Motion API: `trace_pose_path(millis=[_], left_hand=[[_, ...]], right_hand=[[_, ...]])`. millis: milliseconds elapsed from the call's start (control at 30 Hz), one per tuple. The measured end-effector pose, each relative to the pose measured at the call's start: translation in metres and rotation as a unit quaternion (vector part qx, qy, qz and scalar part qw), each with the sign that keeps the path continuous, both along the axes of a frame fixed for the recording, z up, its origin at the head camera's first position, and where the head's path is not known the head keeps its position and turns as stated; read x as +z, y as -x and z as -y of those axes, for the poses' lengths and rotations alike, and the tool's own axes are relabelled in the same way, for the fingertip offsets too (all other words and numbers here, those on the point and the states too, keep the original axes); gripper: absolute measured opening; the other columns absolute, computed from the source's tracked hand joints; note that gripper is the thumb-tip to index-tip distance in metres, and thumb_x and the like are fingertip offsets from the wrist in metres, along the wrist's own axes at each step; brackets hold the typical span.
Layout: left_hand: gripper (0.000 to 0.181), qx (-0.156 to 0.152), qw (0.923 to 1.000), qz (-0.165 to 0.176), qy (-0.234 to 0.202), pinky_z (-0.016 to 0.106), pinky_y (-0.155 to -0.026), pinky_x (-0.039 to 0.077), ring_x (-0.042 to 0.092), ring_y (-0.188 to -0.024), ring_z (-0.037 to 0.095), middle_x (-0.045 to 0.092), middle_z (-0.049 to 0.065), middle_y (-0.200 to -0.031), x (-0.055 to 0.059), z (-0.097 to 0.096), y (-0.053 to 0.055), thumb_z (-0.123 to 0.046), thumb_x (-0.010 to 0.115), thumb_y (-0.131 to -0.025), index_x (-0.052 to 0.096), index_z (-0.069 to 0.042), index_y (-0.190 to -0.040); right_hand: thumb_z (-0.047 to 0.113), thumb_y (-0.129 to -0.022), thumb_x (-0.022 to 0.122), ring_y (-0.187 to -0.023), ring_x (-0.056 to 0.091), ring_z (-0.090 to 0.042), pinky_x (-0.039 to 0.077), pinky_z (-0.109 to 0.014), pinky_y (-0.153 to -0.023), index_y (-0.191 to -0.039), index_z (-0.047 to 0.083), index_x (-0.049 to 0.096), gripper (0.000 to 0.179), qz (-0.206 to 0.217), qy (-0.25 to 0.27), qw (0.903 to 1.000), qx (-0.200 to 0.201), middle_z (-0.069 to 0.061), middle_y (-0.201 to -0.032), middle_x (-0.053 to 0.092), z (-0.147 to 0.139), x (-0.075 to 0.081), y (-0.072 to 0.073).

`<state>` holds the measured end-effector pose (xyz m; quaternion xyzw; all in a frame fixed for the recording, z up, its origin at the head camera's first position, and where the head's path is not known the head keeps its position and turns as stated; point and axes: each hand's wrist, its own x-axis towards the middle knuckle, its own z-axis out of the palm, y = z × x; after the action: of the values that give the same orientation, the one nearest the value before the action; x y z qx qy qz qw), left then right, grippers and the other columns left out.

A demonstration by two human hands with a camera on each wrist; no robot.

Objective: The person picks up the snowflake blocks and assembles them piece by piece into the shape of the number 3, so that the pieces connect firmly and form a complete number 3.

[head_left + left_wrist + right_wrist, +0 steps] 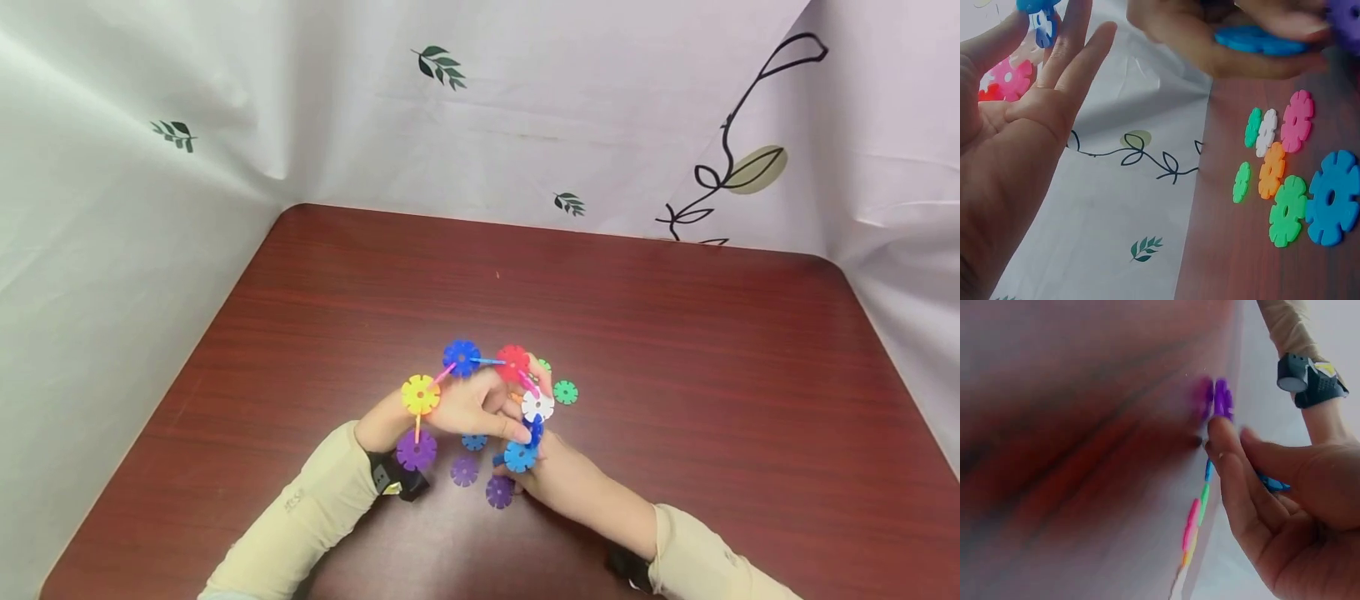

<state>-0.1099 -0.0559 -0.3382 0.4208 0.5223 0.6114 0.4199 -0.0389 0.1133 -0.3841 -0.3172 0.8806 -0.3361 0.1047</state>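
Note:
My left hand [476,404] pinches a chain of flower-shaped notched plastic discs at a dark blue disc [534,431]. A white disc [537,406] and a light blue disc [520,456] adjoin it. Over the back of the hand run a red disc [513,362], a blue disc [461,358], a yellow disc [420,395] and a purple disc [416,451], linked by edge-on discs. My right hand [547,477] holds a loose blue disc [1272,482] in its curled fingers. By its fingertips is a purple disc [498,492]; whether they touch it cannot be told.
Loose discs lie on the dark red table [637,333]: a green disc [566,392], another purple disc [465,471], and, in the left wrist view, a pink disc [1297,122], an orange disc [1272,170] and a large blue disc [1333,197]. White patterned cloth [487,142] hangs around the table.

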Motion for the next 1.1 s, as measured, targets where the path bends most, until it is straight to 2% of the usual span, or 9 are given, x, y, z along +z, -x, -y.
trace_pose_path(millis=[100, 167, 333, 500, 633, 767, 867, 1000, 1100], left_hand=[[0.042, 0.018, 0.9987, -0.046, 0.01, 0.037, -0.089, 0.05, 0.064, -0.096, 0.039, 0.064, 0.032, -0.099, 0.0, 0.002, 0.002, 0.006, 0.057, -0.089, 0.03, 0.007, -0.12], [0.041, 0.032, 0.9979, -0.055, 0.009, 0.038, -0.088, 0.051, 0.066, -0.093, 0.037, 0.064, 0.03, -0.097, -0.001, 0.002, 0.002, 0.005, 0.058, -0.088, 0.032, 0.007, -0.12], [0.04, 0.045, 0.9989, 0.006, -0.011, 0.043, -0.087, 0.051, 0.062, -0.095, 0.047, 0.06, 0.032, -0.101, 0.001, 0.001, 0.001, 0.008, 0.055, -0.089, 0.03, 0.007, -0.12], [0.04, 0.068, 0.9975, 0.014, -0.016, 0.043, -0.086, 0.052, 0.06, -0.097, 0.049, 0.061, 0.031, -0.102, 0.003, -0.003, 0.001, 0.012, 0.053, -0.088, 0.03, 0.004, -0.12], [0.04, 0.078, 0.9966, 0.011, -0.02, 0.044, -0.086, 0.052, 0.058, -0.097, 0.053, 0.061, 0.031, -0.103, 0.003, -0.008, 0.003, 0.013, 0.053, -0.087, 0.031, 0.003, -0.12], [0.041, 0.08, 0.9966, 0.01, -0.019, 0.043, -0.086, 0.052, 0.059, -0.097, 0.051, 0.061, 0.028, -0.103, 0.002, -0.013, 0.005, 0.013, 0.053, -0.087, 0.032, 0.002, -0.12], [0.041, 0.078, 0.9967, 0.016, -0.015, 0.042, -0.085, 0.052, 0.061, -0.098, 0.047, 0.061, 0.026, -0.102, 0.003, -0.016, 0.007, 0.012, 0.054, -0.087, 0.032, 0.002, -0.12], [0.041, 0.079, 0.9964, 0.029, -0.013, 0.04, -0.084, 0.053, 0.062, -0.099, 0.043, 0.062, 0.027, -0.101, 0.003, -0.017, 0.007, 0.012, 0.054, -0.088, 0.031, 0.001, -0.121], [0.042, 0.079, 0.996, 0.036, -0.02, 0.04, -0.084, 0.053, 0.063, -0.099, 0.041, 0.06, 0.027, -0.103, 0.003, -0.019, 0.007, 0.013, 0.054, -0.087, 0.031, 0.002, -0.121]], right_hand=[[0.008, -0.09, 0.06, -0.06, 0.052, 0.006, 0.045, -0.012, -0.056, -0.093, 0.007, 0.059, 0.003, -0.037, 0.0, 0.999, 0.024, 0.008, -0.07, 0.057, -0.01, 0.001, -0.002], [0.006, -0.092, 0.056, -0.065, 0.056, 0.004, 0.048, -0.013, -0.059, -0.087, 0.01, 0.06, 0.007, -0.046, -0.007, 0.9984, 0.031, 0.008, -0.071, 0.062, -0.016, 0.002, -0.005], [0.007, -0.095, 0.052, -0.078, 0.066, -0.002, 0.053, -0.018, -0.069, -0.091, 0.011, 0.063, 0.013, -0.021, 0.084, 0.9962, 0.009, 0.007, -0.08, 0.07, -0.027, 0.005, -0.023], [0.005, -0.094, 0.054, -0.065, 0.065, 0.003, 0.047, -0.009, -0.055, -0.079, 0.013, 0.06, 0.018, -0.011, 0.186, 0.9815, -0.046, 0.005, -0.072, 0.071, -0.027, 0.006, -0.043], [0.001, -0.09, 0.059, -0.059, 0.063, 0.006, 0.04, -0.007, -0.045, -0.071, 0.017, 0.057, 0.024, -0.052, 0.204, 0.9743, -0.08, 0.009, -0.065, 0.069, -0.023, 0.005, -0.05], [-0.005, -0.084, 0.064, -0.059, 0.065, 0.002, 0.047, -0.009, -0.051, -0.073, 0.016, 0.057, 0.024, -0.073, 0.247, 0.9605, -0.106, 0.008, -0.065, 0.07, -0.019, 0.006, -0.049], [-0.003, -0.082, 0.067, -0.063, 0.067, 0.0, 0.045, -0.008, -0.05, -0.072, 0.016, 0.055, 0.025, -0.078, 0.263, 0.953, -0.128, 0.007, -0.068, 0.071, -0.016, 0.009, -0.048], [0.0, -0.082, 0.068, -0.066, 0.067, -0.001, 0.045, -0.008, -0.049, -0.073, 0.017, 0.055, 0.023, -0.081, 0.26, 0.951, -0.146, 0.006, -0.069, 0.071, -0.013, 0.015, -0.048], [-0.001, -0.082, 0.067, -0.063, 0.067, -0.001, 0.051, -0.013, -0.053, -0.074, 0.015, 0.056, 0.022, -0.068, 0.265, 0.9481, -0.162, 0.006, -0.067, 0.07, -0.01, 0.018, -0.05]])
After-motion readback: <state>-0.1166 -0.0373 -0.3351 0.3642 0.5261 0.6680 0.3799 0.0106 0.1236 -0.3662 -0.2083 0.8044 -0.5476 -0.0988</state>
